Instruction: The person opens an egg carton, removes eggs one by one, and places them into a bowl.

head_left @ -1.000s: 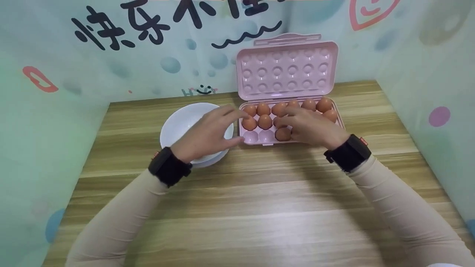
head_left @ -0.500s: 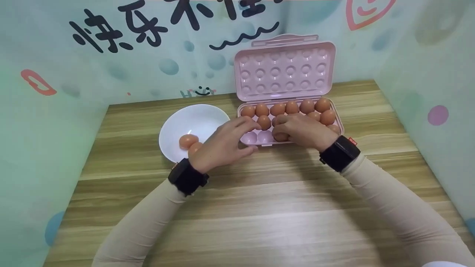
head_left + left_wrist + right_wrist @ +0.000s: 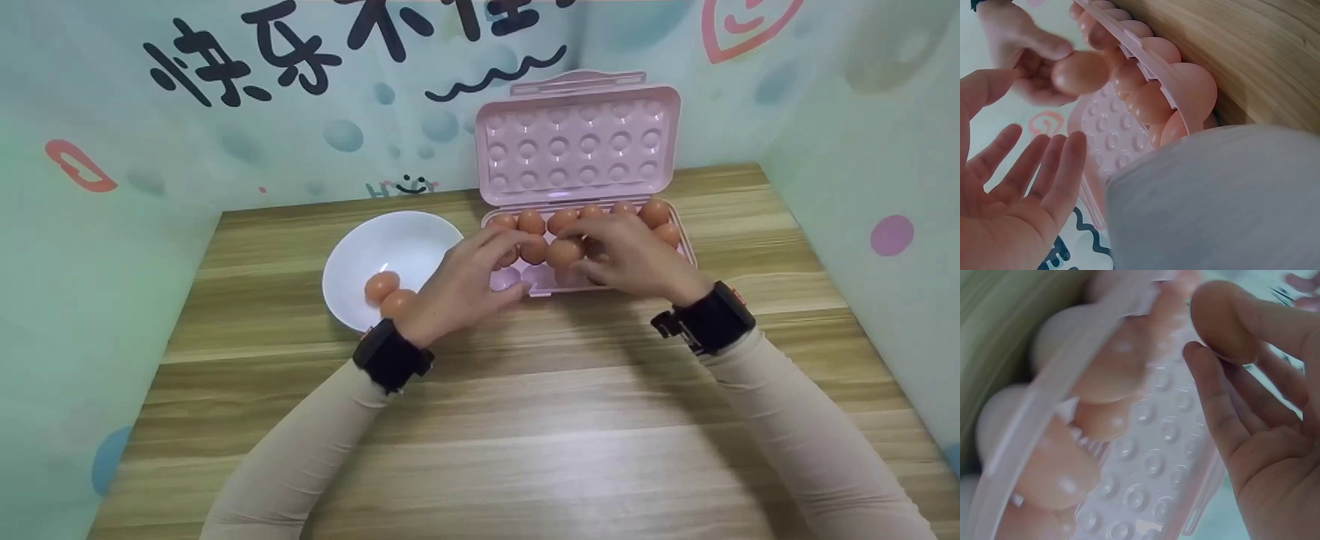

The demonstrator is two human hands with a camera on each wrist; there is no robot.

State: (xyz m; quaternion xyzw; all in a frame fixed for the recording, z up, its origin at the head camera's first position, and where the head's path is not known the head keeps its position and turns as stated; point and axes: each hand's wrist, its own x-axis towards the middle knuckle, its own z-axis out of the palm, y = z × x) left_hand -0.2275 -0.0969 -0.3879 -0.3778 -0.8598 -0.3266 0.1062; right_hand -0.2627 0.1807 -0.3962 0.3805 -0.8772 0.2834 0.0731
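My right hand [image 3: 634, 255] pinches a brown egg [image 3: 564, 253] between thumb and fingers, lifted above the pink egg carton [image 3: 541, 291]. The right wrist view shows that egg [image 3: 1221, 323] at the fingertips. Close to it, on the left, my left hand [image 3: 472, 281] has its fingers spread and holds nothing; in the left wrist view its palm [image 3: 1005, 225] faces the egg across a gap. Brown eggs [image 3: 532, 222] fill much of the carton, and a few front cups show bare. The hands hide some of the cups.
A white bowl [image 3: 352, 255] stands left of the carton, with brown eggs [image 3: 382, 287] in it, partly behind the left hand. The carton's lid [image 3: 581, 142] stands raised against the patterned back wall [image 3: 300, 142]. Everything rests on a wooden table [image 3: 525, 420].
My left hand has moved right, from over the bowl to beside the right hand. The right hand has lifted an egg out of its front-row cup.
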